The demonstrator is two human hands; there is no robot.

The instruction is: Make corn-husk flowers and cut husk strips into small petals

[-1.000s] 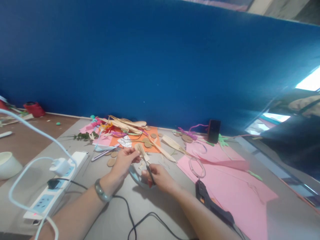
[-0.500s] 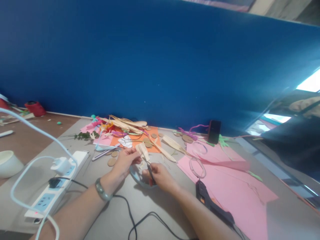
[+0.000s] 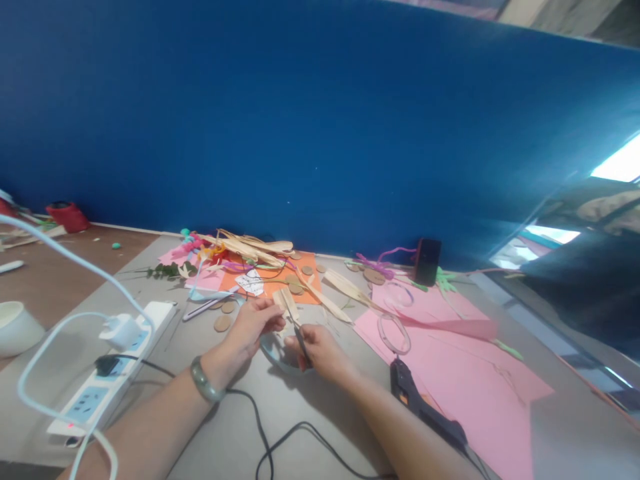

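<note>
My left hand (image 3: 251, 325) pinches a pale dried leaf strip (image 3: 287, 303) and holds it just above the grey table (image 3: 220, 427). My right hand (image 3: 321, 352) is closed round small dark scissors (image 3: 301, 341), whose blades point up at the strip's lower end. A bracelet (image 3: 203, 381) sits on my left wrist. A light blue ribbon loop (image 3: 273, 353) lies under both hands.
A black glue gun (image 3: 417, 407) lies on pink paper (image 3: 465, 373) to the right. A white power strip (image 3: 107, 373) with plugs and cables sits at left. Dried leaves, round cardboard discs and orange paper (image 3: 273, 283) clutter the back, near a dark phone (image 3: 428, 262) and the blue wall.
Both hands have stayed nearly in place. The strip and scissors have shifted slightly toward each other.
</note>
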